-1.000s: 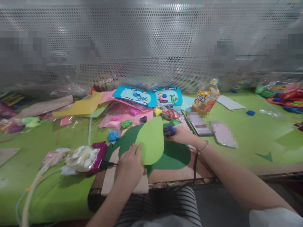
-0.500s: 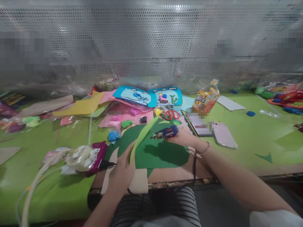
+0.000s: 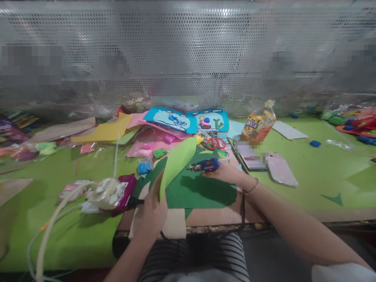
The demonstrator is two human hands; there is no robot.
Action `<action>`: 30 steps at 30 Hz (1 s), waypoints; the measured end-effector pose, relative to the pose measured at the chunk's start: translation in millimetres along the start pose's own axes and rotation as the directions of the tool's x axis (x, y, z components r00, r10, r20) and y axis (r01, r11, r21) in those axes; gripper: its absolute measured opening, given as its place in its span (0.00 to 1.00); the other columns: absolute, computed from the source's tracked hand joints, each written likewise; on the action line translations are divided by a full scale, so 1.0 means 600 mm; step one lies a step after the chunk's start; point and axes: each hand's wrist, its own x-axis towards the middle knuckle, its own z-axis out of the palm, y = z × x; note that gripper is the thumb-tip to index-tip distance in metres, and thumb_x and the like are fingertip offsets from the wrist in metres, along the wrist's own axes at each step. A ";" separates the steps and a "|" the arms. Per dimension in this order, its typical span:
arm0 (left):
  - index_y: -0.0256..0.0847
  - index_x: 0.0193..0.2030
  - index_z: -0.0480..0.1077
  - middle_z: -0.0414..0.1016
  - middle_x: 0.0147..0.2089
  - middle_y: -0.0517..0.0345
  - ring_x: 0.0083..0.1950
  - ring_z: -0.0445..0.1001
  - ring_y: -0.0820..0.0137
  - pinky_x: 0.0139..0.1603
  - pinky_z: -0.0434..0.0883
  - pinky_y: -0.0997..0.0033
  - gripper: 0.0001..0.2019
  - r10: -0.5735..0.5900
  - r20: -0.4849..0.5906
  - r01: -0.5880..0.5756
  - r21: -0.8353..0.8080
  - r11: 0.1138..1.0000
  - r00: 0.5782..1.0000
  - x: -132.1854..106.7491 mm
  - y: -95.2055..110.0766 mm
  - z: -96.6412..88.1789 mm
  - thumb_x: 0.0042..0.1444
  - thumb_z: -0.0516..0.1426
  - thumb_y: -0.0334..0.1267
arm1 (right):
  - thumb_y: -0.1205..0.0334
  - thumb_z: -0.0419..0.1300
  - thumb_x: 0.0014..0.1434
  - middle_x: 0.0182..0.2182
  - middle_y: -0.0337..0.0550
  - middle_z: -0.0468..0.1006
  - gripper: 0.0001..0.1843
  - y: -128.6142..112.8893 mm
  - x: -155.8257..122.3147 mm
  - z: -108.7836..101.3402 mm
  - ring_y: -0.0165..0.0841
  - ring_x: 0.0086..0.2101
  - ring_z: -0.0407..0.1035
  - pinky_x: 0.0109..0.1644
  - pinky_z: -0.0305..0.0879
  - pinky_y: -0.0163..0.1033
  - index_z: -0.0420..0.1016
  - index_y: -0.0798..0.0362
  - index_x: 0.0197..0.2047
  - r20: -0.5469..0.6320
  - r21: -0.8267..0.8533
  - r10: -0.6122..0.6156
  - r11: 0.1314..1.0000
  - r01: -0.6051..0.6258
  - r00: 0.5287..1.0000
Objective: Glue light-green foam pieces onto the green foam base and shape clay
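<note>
A perforated metal screen [image 3: 188, 58] backs a green table [image 3: 308, 172] strewn with craft paper. The left hand [image 3: 151, 213] pinches the lower edge of a light green paper leaf [image 3: 177, 161] and holds it tipped up on edge, which leaves the dark green sheet [image 3: 202, 190] beneath it bare. The right hand [image 3: 227, 173] is closed around a blue glue gun [image 3: 207, 165], its nozzle aimed left into the gap under the upturned leaf. A black cord [image 3: 243, 209] drops over the near edge. Red scissors [image 3: 216, 143], a juice bottle [image 3: 259, 124] and a phone [image 3: 282, 169] lie beyond, apart from the work.
</note>
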 end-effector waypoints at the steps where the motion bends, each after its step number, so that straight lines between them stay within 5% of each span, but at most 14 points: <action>1: 0.45 0.62 0.61 0.73 0.51 0.49 0.53 0.72 0.60 0.51 0.71 0.63 0.22 0.005 -0.017 -0.005 0.005 1.000 1.000 0.000 0.004 -0.002 0.62 0.45 0.42 | 0.56 0.61 0.52 0.34 0.43 0.79 0.19 0.001 0.000 0.000 0.33 0.31 0.70 0.35 0.67 0.36 0.75 0.54 0.46 0.019 0.022 0.002 1.000 -0.002 1.000; 8: 0.43 0.60 0.63 0.74 0.50 0.47 0.53 0.72 0.59 0.51 0.71 0.61 0.22 -0.065 -0.100 0.076 0.107 0.991 0.993 -0.011 0.001 0.000 0.61 0.46 0.45 | 0.56 0.62 0.50 0.28 0.42 0.76 0.19 0.005 -0.001 0.000 0.27 0.22 0.65 0.25 0.67 0.33 0.75 0.58 0.43 0.136 0.205 0.112 0.969 -0.138 0.984; 16: 0.45 0.64 0.57 0.71 0.55 0.50 0.57 0.69 0.64 0.54 0.70 0.68 0.23 -0.028 -0.022 0.031 0.121 0.992 0.999 -0.011 0.004 -0.002 0.63 0.43 0.43 | 0.57 0.62 0.50 0.25 0.40 0.74 0.16 0.019 0.006 0.002 0.27 0.21 0.64 0.26 0.64 0.32 0.77 0.57 0.41 0.132 0.134 0.100 0.984 -0.118 0.986; 24: 0.46 0.65 0.55 0.70 0.56 0.48 0.55 0.71 0.61 0.46 0.74 0.67 0.24 -0.062 -0.016 0.064 0.129 0.990 0.998 -0.016 0.002 -0.004 0.63 0.44 0.44 | 0.55 0.62 0.50 0.25 0.40 0.75 0.18 0.021 0.006 0.002 0.27 0.21 0.64 0.26 0.64 0.33 0.76 0.56 0.42 0.117 0.092 0.098 0.990 -0.109 0.988; 30: 0.50 0.66 0.54 0.68 0.59 0.55 0.58 0.68 0.66 0.53 0.71 0.69 0.23 0.030 -0.021 -0.029 0.032 0.999 0.999 -0.010 0.009 -0.001 0.64 0.44 0.41 | 0.55 0.61 0.50 0.24 0.39 0.73 0.16 0.019 0.007 0.002 0.26 0.20 0.63 0.25 0.63 0.32 0.76 0.56 0.40 0.122 0.083 0.115 0.989 -0.125 0.986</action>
